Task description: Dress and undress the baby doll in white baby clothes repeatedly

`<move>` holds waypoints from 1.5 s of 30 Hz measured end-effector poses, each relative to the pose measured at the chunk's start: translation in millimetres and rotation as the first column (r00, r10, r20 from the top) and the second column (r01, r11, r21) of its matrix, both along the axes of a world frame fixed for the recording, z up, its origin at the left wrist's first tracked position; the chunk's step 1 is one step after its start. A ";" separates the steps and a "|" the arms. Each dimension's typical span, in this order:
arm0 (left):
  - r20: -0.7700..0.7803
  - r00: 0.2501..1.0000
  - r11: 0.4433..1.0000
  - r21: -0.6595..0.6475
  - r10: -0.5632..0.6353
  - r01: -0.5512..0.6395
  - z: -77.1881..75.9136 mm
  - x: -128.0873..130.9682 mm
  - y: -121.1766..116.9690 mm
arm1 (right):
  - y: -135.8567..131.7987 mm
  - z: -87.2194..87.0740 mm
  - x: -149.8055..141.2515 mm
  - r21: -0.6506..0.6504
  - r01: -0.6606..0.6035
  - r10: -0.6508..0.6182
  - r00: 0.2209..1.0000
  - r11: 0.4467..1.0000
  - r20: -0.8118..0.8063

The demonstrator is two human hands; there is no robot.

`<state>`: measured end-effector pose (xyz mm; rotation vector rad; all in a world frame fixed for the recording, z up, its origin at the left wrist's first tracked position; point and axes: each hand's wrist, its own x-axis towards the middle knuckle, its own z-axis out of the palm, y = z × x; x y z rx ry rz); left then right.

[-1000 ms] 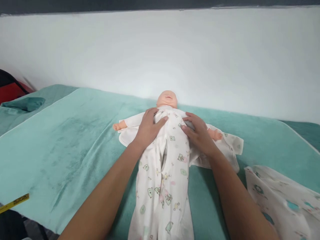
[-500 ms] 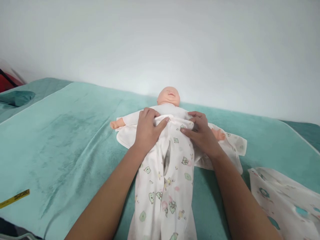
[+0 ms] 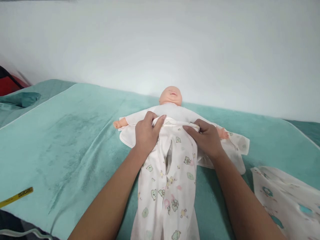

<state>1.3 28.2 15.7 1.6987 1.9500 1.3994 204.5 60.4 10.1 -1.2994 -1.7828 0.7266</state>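
A baby doll (image 3: 171, 95) lies on its back, head toward the wall, its arms spread in white sleeves. Over its legs and lower body are white baby pants (image 3: 172, 186) printed with green bears, with a slit at the crotch. My left hand (image 3: 148, 131) is closed on the left side of the waistband, thumb on top. On the right side, my right hand (image 3: 206, 135) pinches the waistband between thumb and fingers. Beneath the doll an opened baby shirt (image 3: 233, 151) spreads out, partly hidden by the pants and my arm.
A green cloth (image 3: 75, 140) covers the surface, which meets a white wall (image 3: 150, 40) behind the doll. Another printed white cloth (image 3: 285, 196) lies at the lower right. A yellow strip (image 3: 16, 196) and a pale cable (image 3: 27, 231) are at the lower left.
My right fingers have closed around the waistband's right side, and my left thumb has moved up onto its edge. The waistband's top now looks stretched wider. The view has shifted slightly.
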 end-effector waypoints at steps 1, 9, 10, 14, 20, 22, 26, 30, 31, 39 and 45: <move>0.011 1.000 1.000 -0.004 0.002 -0.002 0.2 -0.9 0.5 | 0.5 -0.1 0.1 -0.010 -0.010 0.010 1.000 1.000 0.000; 0.051 0.968 0.963 -0.104 -0.246 0.250 -5.9 -21.7 -10.8 | -2.9 5.2 20.3 -0.242 -0.284 0.301 0.953 0.928 0.038; 0.064 0.959 0.950 -0.128 -0.278 0.284 -7.4 -25.9 -18.0 | -6.7 6.7 24.2 -0.282 -0.326 0.349 0.937 0.902 0.033; 0.145 0.920 0.895 -0.216 -0.365 0.390 -16.6 -40.9 -51.8 | -29.4 5.9 30.4 -0.320 -0.338 0.368 0.929 0.885 0.036; -0.091 0.981 0.970 -0.192 -0.172 0.152 -38.0 -33.2 -73.9 | -64.8 -17.5 9.4 -0.161 -0.069 0.078 0.996 0.984 0.048; -0.110 0.987 0.978 -0.185 -0.121 0.099 -41.7 -28.9 -75.8 | -72.3 -22.8 2.1 -0.110 0.046 -0.044 0.999 0.993 0.022; 0.188 0.957 0.953 -0.165 -0.222 0.253 -42.4 -33.3 -84.2 | -80.9 -23.9 1.7 -0.142 0.018 -0.017 1.000 0.990 0.010; 0.514 0.765 0.868 -0.073 -0.389 0.490 -41.8 -44.9 -98.4 | -91.5 -21.5 14.6 -0.249 -0.204 0.207 0.978 0.947 -0.013; 0.541 0.731 0.848 -0.060 -0.416 0.527 -41.7 -46.2 -101.6 | -95.0 -21.3 16.9 -0.267 -0.237 0.240 0.970 0.934 -0.022; 0.309 0.929 0.957 -0.137 -0.203 0.255 -42.2 -35.7 -113.7 | -113.3 -25.3 5.1 -0.174 -0.060 0.060 0.998 0.983 -0.008; 0.340 0.915 0.952 -0.130 -0.219 0.276 -42.9 -36.8 -114.6 | -110.7 -24.1 3.0 -0.163 0.037 -0.052 0.995 0.986 -0.091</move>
